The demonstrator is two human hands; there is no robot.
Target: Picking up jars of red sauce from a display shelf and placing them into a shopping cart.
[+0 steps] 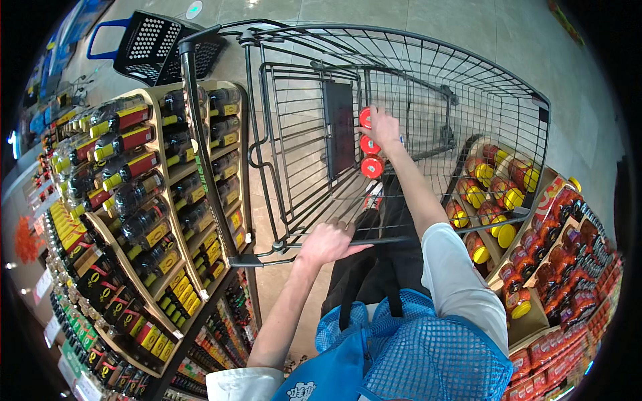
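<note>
In front of me is a grey wire shopping cart [431,37], seen from its side. My left hand [327,244] curls its fingers over the cart's near top rim. My right hand [385,129] reaches down into the basket, thumb and fingers around the farthest of three red-lidded jars [365,118]. The middle red-lidded jar [370,145] and the nearest red-lidded jar [372,166] stand in a row with it, beside a dark panel [339,128] of the cart's folding seat. Mostly the lids show; the jar bodies are hidden.
Left of the cart, wooden shelves [173,175] hold dark bottles with yellow caps. At right, a display holds yellow-lidded jars [501,193] and rows of red packages [549,348]. A black shopping basket with a blue handle [150,47] is on the floor. I wear a blue mesh vest [426,346].
</note>
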